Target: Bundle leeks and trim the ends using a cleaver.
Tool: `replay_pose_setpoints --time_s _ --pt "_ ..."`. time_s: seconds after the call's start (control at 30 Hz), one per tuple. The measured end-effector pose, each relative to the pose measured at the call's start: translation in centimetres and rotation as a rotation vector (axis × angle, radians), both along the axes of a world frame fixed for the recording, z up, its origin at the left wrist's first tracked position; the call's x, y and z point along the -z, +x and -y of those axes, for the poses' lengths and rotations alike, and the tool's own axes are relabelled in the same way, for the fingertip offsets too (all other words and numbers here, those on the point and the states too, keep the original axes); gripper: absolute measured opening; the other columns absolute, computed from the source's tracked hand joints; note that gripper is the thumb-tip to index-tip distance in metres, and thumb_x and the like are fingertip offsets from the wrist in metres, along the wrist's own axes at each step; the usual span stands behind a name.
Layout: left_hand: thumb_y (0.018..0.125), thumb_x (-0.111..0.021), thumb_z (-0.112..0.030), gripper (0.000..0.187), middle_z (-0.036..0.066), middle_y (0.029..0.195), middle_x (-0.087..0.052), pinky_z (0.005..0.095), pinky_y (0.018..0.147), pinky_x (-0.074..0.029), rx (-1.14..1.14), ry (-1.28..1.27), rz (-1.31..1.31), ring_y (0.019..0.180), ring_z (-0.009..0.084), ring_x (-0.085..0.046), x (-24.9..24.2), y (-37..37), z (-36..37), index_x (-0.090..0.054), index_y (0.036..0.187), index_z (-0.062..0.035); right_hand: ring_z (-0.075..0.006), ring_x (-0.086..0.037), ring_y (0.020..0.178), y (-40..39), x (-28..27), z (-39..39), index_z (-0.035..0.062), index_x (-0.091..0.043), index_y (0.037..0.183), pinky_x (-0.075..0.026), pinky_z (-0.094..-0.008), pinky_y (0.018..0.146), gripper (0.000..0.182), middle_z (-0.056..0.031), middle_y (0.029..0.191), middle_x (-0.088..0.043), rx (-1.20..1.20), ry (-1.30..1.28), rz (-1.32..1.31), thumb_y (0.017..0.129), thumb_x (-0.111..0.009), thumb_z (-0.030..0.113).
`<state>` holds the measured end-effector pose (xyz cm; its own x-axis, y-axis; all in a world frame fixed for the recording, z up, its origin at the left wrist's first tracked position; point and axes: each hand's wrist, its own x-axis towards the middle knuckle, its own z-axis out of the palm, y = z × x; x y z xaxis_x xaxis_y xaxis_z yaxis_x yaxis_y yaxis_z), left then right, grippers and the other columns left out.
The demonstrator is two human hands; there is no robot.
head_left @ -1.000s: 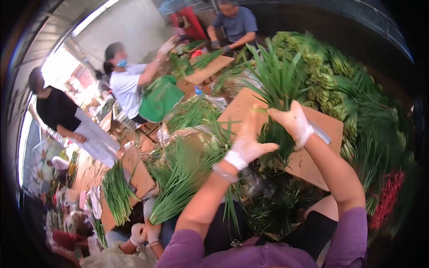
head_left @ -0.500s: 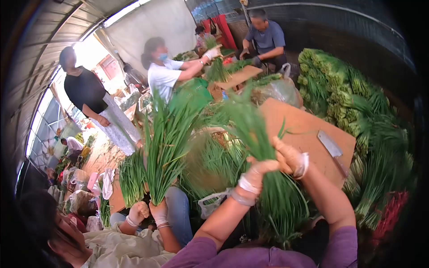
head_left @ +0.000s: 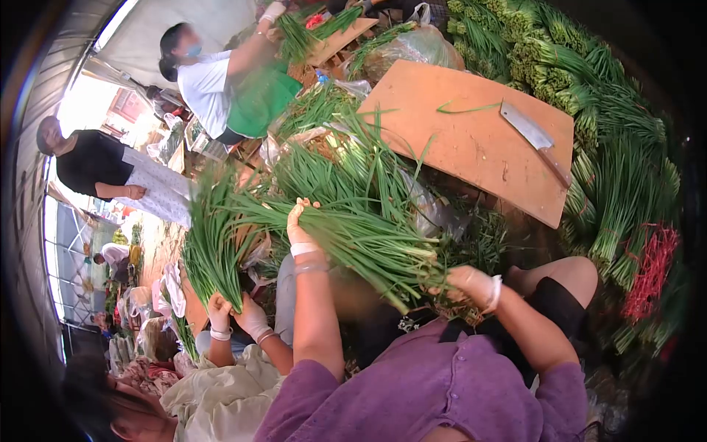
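A long bunch of garlic chives (head_left: 368, 247) lies slantwise in front of me, leaf tips to the left and pale stem ends to the right. My left hand (head_left: 300, 227), in a thin glove, is closed around its leafy middle from below. At the stem ends is my gloved right hand (head_left: 473, 287), its fingers closed on the lower stems and slightly blurred. Some brownish loose bits (head_left: 460, 309) hang just under those fingers. Behind the bunch, a heap of chives (head_left: 331, 173) partly fills a plastic-lined container.
On a tilted wooden board (head_left: 456, 140) lies a cleaver (head_left: 526, 127). Stacked chives (head_left: 574, 66) rise at the right, near red ties (head_left: 652, 272). A co-worker's gloved hands (head_left: 236, 317) hold another bunch (head_left: 210, 250) close on my left. More people are beyond.
The bunch has swung from upright, leaves spread up and down, to lying slantwise. My hands have moved apart, the left to the leaves, the right to the stem ends. My view has tilted downward.
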<state>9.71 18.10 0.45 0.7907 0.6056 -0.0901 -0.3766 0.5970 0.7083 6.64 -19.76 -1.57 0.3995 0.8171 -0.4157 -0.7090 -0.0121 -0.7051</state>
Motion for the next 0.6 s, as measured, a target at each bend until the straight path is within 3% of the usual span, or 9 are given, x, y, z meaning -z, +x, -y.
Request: replay_pose_setpoints --time_s 0.13,0.2,0.27,0.33,0.37,0.4,0.47,0.53,0.6 --pt "0.072 -0.063 -0.017 0.020 -0.001 0.086 -0.060 0.0418 0.077 -0.050 0.035 -0.140 -0.027 0.085 0.0213 -0.057 3.0 -1.6 -3.0 -0.062 0.091 -0.0129 -0.0037 -0.033 0.043 1.1 -5.0 5.9 0.0012 -0.056 0.082 -0.025 -0.0192 0.038 0.029 0.0043 0.053 -0.041 0.435 -0.099 -0.004 0.089 -0.059 0.029" --pt "0.073 -0.062 -0.021 0.020 0.000 0.088 -0.059 0.0448 0.079 -0.050 0.037 -0.122 0.005 0.086 0.0220 -0.057 3.2 -3.1 -4.3 -0.061 0.092 -0.0138 -0.0032 -0.031 0.040 1.5 -2.3 10.6 0.0043 -0.054 0.082 -0.023 -0.0189 0.035 0.028 0.0058 0.051 -0.038 0.597 0.364 0.029 0.090 -0.057 0.031" --pt "0.074 -0.062 -0.024 0.023 0.001 0.089 -0.059 0.0475 0.081 -0.049 0.030 -0.112 -0.029 0.088 0.0229 -0.057 2.9 -4.0 -4.5 -0.061 0.095 -0.0148 -0.0032 -0.028 0.038 2.5 -2.3 11.4 0.0079 -0.052 0.081 -0.021 -0.0193 0.034 0.029 0.0076 0.050 -0.034 0.674 0.139 0.064 0.091 -0.054 0.036" --pt "0.072 -0.062 -0.017 0.018 -0.001 0.083 -0.055 0.0458 0.083 -0.048 -0.009 -0.081 -0.043 0.088 0.0167 -0.054 1.6 -3.3 -2.8 -0.055 0.088 -0.0139 -0.0004 -0.029 0.041 2.4 -1.6 8.5 0.0061 -0.056 0.110 -0.021 -0.0178 0.034 0.038 0.0084 0.055 -0.036 0.608 0.038 -0.020 0.092 -0.052 0.039" --pt "0.071 -0.063 -0.017 0.023 0.000 0.086 -0.056 0.0444 0.084 -0.047 0.095 -0.073 0.023 0.089 0.0164 -0.054 1.6 -3.2 -2.0 -0.057 0.093 -0.0123 0.0006 -0.032 0.044 2.4 -1.3 6.2 0.0095 -0.051 0.124 -0.021 -0.0160 0.035 0.045 0.0056 0.067 -0.049 0.543 0.102 -0.185 0.092 -0.053 0.040" --pt "0.071 -0.063 -0.017 0.023 0.000 0.086 -0.056 0.0444 0.084 -0.047 0.102 -0.072 0.024 0.089 0.0164 -0.054 1.8 -2.8 -1.1 -0.057 0.093 -0.0123 -0.0024 -0.039 0.048 1.4 -0.8 3.7 0.0123 -0.049 0.125 -0.023 -0.0160 0.037 0.049 0.0007 0.088 -0.059 0.496 0.098 -0.131 0.089 -0.055 0.045" --pt "0.074 -0.062 -0.020 0.028 0.001 0.090 -0.058 0.0480 0.083 -0.048 0.069 -0.060 0.022 0.090 0.0214 -0.056 2.6 -2.1 0.9 -0.058 0.101 -0.0125 -0.0100 -0.049 0.060 0.7 5.5 -1.3 0.0200 -0.049 0.124 -0.030 -0.0192 0.039 0.052 -0.0055 0.103 -0.060 0.246 -0.045 -0.147 0.084 -0.058 0.051" --pt "0.076 -0.061 -0.016 0.030 0.001 0.087 -0.058 0.0474 0.083 -0.048 0.072 -0.084 -0.016 0.086 0.0200 -0.057 2.2 -2.1 1.4 -0.056 0.105 -0.0115 -0.0071 -0.042 0.051 -0.2 3.3 -3.6 0.0182 -0.056 0.103 -0.027 -0.0167 0.040 0.026 0.0040 0.071 -0.053 0.339 0.039 -0.576 0.087 -0.060 0.038" --pt "0.077 -0.060 -0.015 0.037 -0.001 0.082 -0.058 0.0460 0.082 -0.049 0.107 -0.032 -0.027 0.079 0.0187 -0.057 2.7 -3.0 -1.3 -0.052 0.114 -0.0107 -0.0045 -0.037 0.046 0.2 3.3 -1.2 0.0177 -0.057 0.089 -0.027 -0.0175 0.040 0.012 0.0087 0.060 -0.043 0.304 0.225 -0.397 0.088 -0.060 0.029"
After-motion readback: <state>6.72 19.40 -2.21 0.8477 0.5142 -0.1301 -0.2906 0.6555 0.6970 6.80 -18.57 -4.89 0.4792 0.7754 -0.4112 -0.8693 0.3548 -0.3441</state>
